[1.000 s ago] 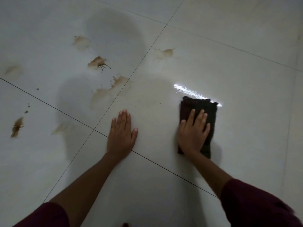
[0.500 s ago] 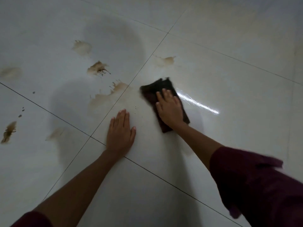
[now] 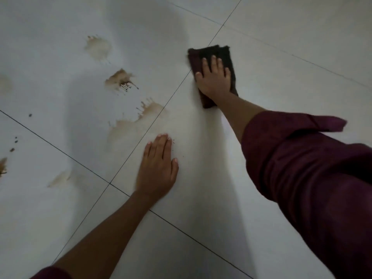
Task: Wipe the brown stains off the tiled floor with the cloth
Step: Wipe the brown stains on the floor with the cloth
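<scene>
My right hand (image 3: 214, 79) presses flat on a dark folded cloth (image 3: 223, 54) on the pale tiled floor (image 3: 281, 47), just right of a grout line. My left hand (image 3: 158, 168) lies flat on the floor, fingers together, holding nothing. Brown stains sit left of the cloth: a pale one (image 3: 98, 47) farthest away, a darker splattered one (image 3: 119, 79), and a long smear (image 3: 136, 121) just beyond my left fingertips. Fainter stains lie at the left: a streak (image 3: 59, 178) and a mark (image 3: 3, 166) at the edge.
Dark grout lines cross the floor diagonally and meet at a joint (image 3: 109, 183) beside my left wrist. Small dark specks (image 3: 30, 115) dot the left tile. My maroon sleeve (image 3: 312, 188) fills the lower right.
My right hand has slid the cloth from the right side to the left and then away from me, up over the small stain near the grout line. My left hand stayed planted.
</scene>
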